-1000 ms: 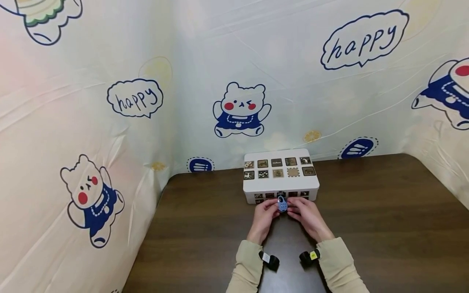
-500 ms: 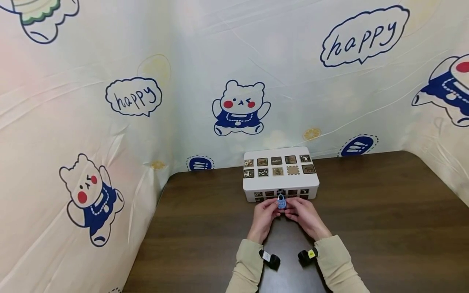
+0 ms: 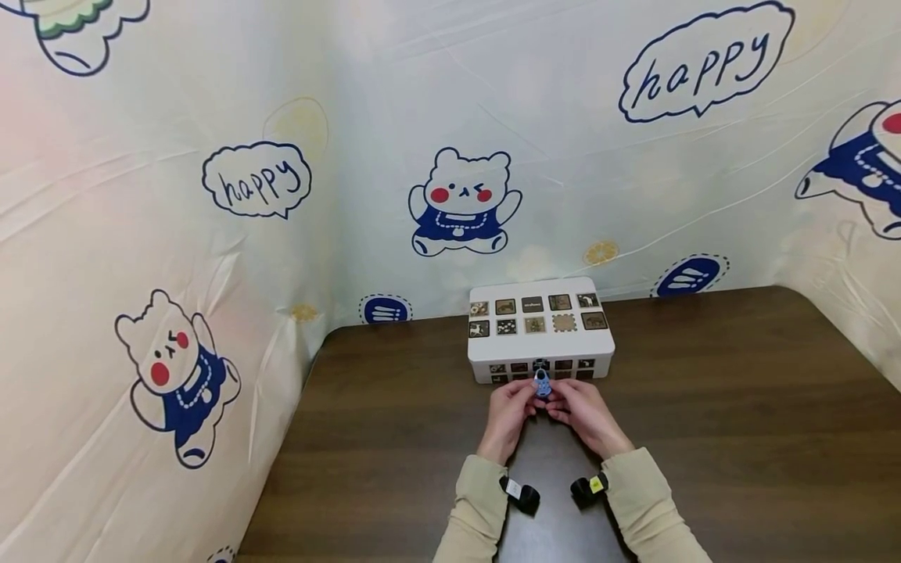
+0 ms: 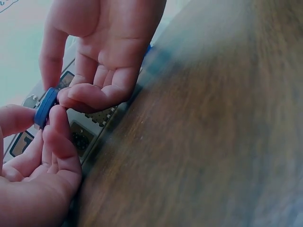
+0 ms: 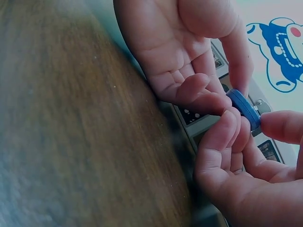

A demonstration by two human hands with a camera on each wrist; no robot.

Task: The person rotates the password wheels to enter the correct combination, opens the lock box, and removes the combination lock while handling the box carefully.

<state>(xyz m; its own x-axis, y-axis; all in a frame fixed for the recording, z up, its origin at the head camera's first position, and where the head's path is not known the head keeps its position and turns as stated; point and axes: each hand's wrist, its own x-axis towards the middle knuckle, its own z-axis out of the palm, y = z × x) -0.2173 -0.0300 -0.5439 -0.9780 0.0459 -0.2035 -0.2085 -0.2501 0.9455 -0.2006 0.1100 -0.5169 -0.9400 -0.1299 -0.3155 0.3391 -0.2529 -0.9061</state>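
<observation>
A small blue combination padlock [image 3: 542, 385] is held at the middle of the front side of a white box [image 3: 540, 348], just below the box's clasp [image 3: 540, 365]. My left hand [image 3: 508, 416] pinches the padlock's left side between thumb and fingertips. From the other side, my right hand [image 3: 587, 414] pinches it too, its remaining fingers curled underneath. Both wrist views show the padlock body [image 4: 46, 108] edge-on, with fingertips of the two hands meeting below it. The fingers hide much of the lock's lower part.
The box has small square animal pictures on its lid and stands at the back of a dark wooden table [image 3: 394, 438]. Behind it hangs a pale curtain [image 3: 366, 156] printed with bears. A black wrist camera [image 3: 521, 496] sits on each cuff.
The right hand has shifted slightly left, closer to the left hand. The padlock's face has tilted a little. The whole head view has moved slightly, with the box appearing higher.
</observation>
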